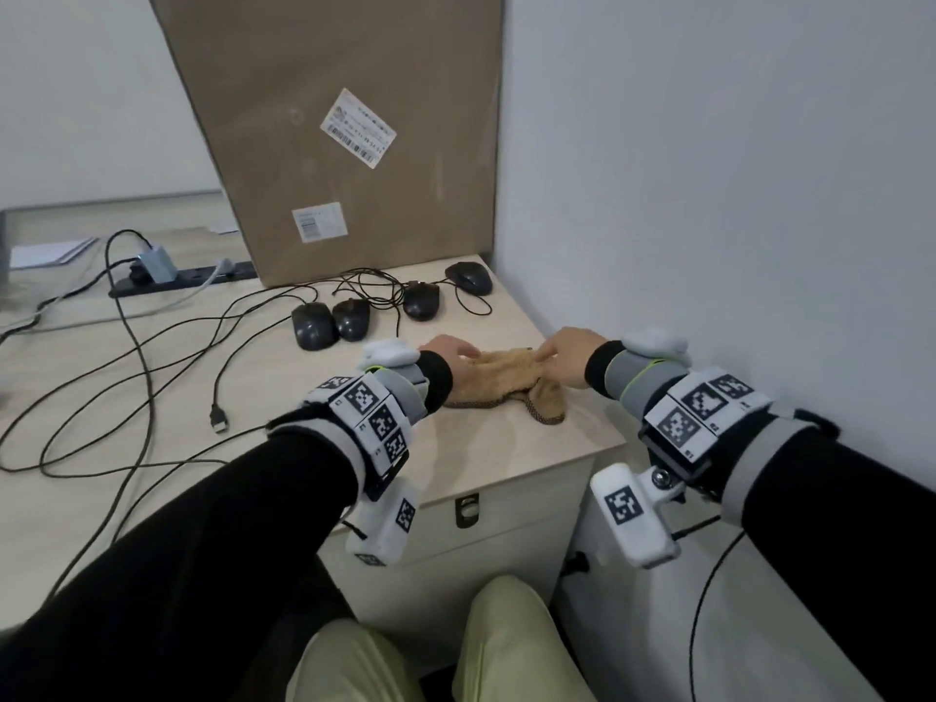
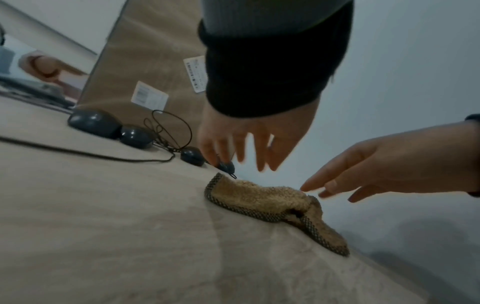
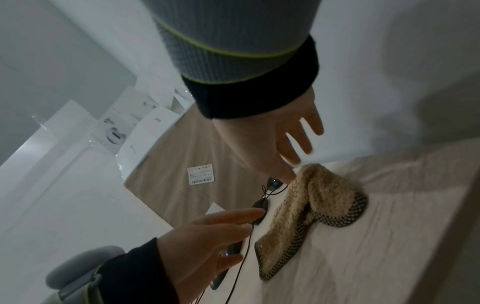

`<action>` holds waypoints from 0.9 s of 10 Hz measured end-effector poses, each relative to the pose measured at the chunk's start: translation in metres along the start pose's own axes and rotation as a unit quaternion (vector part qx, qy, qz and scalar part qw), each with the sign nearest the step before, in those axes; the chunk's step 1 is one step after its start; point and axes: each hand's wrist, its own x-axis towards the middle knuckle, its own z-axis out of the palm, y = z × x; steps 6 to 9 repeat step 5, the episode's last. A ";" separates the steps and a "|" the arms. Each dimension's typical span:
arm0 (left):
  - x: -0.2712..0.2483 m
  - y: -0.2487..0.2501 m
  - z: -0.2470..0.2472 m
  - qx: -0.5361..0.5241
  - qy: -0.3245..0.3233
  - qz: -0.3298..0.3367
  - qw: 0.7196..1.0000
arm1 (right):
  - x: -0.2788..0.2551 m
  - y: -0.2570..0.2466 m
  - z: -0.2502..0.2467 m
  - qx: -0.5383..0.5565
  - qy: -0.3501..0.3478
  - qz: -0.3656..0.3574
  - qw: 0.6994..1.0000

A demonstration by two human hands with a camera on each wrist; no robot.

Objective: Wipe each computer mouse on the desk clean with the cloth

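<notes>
A tan fluffy cloth (image 1: 506, 382) with a dark checked border lies crumpled near the front right of the desk (image 1: 481, 448). My left hand (image 1: 451, 353) hovers over its left end, fingers straight and spread (image 2: 246, 148), holding nothing. My right hand (image 1: 567, 349) reaches in from the right with straight fingers, and its fingertips (image 2: 305, 188) touch the top of the cloth (image 2: 259, 199). Several black wired mice sit behind the cloth: two side by side (image 1: 314, 324) (image 1: 352, 319), one further right (image 1: 421, 299), one by the wall (image 1: 469, 277).
A tall cardboard box (image 1: 344, 119) leans at the back of the desk. A power strip (image 1: 177, 278) and looping black cables with a loose USB plug (image 1: 219, 418) cover the left side. A white wall (image 1: 709, 195) borders the desk on the right.
</notes>
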 end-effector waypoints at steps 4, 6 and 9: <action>-0.009 0.012 0.013 0.135 -0.083 0.011 0.987 | 0.019 -0.008 0.020 -0.088 -0.108 -0.017 0.990; -0.005 0.019 -0.009 0.054 -0.010 0.026 0.998 | 0.024 -0.016 -0.006 -0.053 -0.012 -0.035 0.998; -0.005 0.019 -0.009 0.054 -0.010 0.026 0.998 | 0.024 -0.016 -0.006 -0.053 -0.012 -0.035 0.998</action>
